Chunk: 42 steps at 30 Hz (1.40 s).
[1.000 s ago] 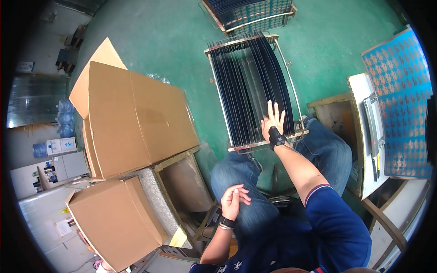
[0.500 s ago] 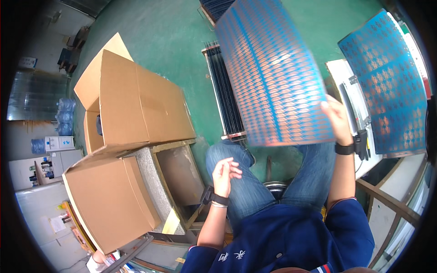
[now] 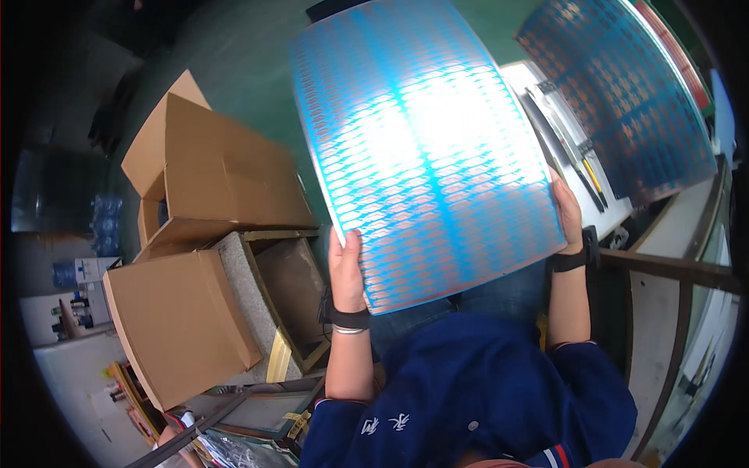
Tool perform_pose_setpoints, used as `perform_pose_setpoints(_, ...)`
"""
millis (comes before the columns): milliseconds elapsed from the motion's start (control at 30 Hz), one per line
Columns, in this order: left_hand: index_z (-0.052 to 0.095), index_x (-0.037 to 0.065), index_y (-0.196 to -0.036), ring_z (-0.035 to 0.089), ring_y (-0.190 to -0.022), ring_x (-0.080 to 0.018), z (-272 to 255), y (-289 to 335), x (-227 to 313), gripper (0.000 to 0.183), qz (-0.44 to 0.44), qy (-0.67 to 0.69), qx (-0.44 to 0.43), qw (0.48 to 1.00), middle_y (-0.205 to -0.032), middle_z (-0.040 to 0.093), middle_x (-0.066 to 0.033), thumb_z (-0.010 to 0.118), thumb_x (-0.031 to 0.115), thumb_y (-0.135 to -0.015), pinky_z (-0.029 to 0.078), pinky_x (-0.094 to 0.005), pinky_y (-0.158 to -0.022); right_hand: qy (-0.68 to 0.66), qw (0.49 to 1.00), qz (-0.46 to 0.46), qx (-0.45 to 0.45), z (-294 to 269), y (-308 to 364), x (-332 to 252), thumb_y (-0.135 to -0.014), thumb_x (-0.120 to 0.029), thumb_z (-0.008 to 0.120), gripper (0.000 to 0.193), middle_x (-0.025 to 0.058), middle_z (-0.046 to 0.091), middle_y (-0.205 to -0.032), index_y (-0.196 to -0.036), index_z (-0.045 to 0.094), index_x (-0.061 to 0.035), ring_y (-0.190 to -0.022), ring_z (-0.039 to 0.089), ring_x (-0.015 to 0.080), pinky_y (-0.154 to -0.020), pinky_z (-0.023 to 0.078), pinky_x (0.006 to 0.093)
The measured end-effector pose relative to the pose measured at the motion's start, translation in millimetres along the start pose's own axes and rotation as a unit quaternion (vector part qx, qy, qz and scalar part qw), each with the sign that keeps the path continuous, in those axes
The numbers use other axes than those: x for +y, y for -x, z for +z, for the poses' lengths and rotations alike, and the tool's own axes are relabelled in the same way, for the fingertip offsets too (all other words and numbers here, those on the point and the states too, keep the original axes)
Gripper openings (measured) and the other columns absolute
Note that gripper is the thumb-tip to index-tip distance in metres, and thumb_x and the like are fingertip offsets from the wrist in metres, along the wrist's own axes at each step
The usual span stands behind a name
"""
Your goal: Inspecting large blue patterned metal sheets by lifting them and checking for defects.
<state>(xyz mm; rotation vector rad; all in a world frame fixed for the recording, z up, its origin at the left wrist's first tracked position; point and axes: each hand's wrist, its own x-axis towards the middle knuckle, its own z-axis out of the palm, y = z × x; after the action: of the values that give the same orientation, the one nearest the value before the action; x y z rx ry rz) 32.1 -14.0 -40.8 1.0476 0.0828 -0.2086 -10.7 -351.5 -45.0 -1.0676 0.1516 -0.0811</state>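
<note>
We see both hands closed on the same thing, a large blue sheet [image 3: 460, 226] patterned with rows of small copper-toned shapes. Our left hand [image 3: 346, 265] grips its left edge close to the near corner, the thumb laid over the top face. Our right hand [image 3: 568, 209] holds the opposite edge, a little farther from us (the sheet hides part of those fingers). Between them the sheet spans the space before our dark blue shirt [image 3: 476, 374], its near edge over our lap and a white glare across its middle.

To the right, a white worktop [image 3: 616, 214] carries a long metal bar [image 3: 560, 129] and a yellow tool [image 3: 591, 176] beside it. A second patterned sheet [image 3: 624, 97] leans past that, and whether it touches the worktop we cannot tell. On our left stand a tall open carton [image 3: 234, 179] and, nearer us, another carton [image 3: 183, 320], just beside a grey block [image 3: 242, 285].
</note>
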Motion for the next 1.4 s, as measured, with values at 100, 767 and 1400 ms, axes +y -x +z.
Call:
perform_pose_setpoints(100, 0.041, 0.002, -0.127, 0.050, -0.106, -0.0145, -1.1, 9.5, 3.0, 0.034, 0.004, -0.012, 0.020, 1.000, -0.119, 0.052, -0.0085, 0.043, 0.017, -0.096, 0.039, -0.0289, -0.091, -0.091, 0.996, -0.011, -0.015, 16.9, 4.7, -4.7, -0.098, -0.035, 0.030, 0.054, 0.0152, 0.046, -0.130, -0.133, 0.033, 0.0069, -0.118, 0.046, 0.0201, -0.099, 0.036, 0.0320)
perform_pose_setpoints(767, 0.035, -0.003, -0.132, 0.052, -0.105, -0.0179, -38.2, 43.5, 45.1, 0.046, -0.019, -0.026, -0.041, 0.999, -0.121, 0.051, -0.0129, 0.047, 0.021, -0.094, 0.042, -0.0315, -0.090, -0.073, 0.991, 0.063, -0.093, 35.7, -13.8, -10.9, -0.095, -0.029, 0.045, 0.046, 0.0117, 0.058, -0.113, -0.127, 0.043, 0.0036, -0.101, 0.057, 0.0149, -0.084, 0.047, 0.0256)
perform_pose_setpoints(1400, 0.045, 0.008, -0.122, 0.053, -0.107, -0.0197, -49.4, 46.1, 14.6, 0.031, 0.032, 0.167, 0.093, 0.981, -0.118, 0.055, -0.0053, 0.046, 0.023, -0.095, 0.045, -0.0394, -0.091, -0.197, 0.973, -0.076, 0.089, 54.9, -18.4, -14.8, -0.089, -0.013, 0.053, 0.032, 0.0071, 0.055, -0.115, -0.119, 0.047, -0.0036, -0.107, 0.052, 0.0204, -0.093, 0.041, 0.0380)
